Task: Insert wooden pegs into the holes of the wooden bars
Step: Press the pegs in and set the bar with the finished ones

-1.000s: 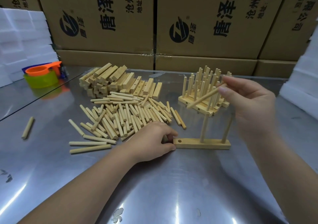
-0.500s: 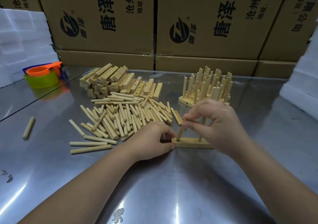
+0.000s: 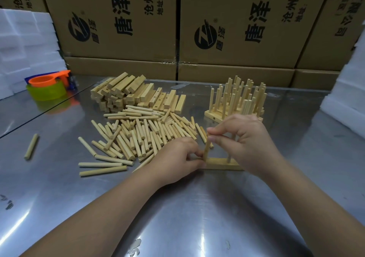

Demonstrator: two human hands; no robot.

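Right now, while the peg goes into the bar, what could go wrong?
The peg leans a little, so it could jam in the end hole of the bar. The left hand steadies only that end, so the bar might tip. The right hand could knock the standing peg beside it.

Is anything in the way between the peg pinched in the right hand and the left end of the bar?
Nothing visible. The right hand pinches the peg nearly upright, its lower end at the left end of the bar. The left hand grips that end from the side, beside the peg, not under it.
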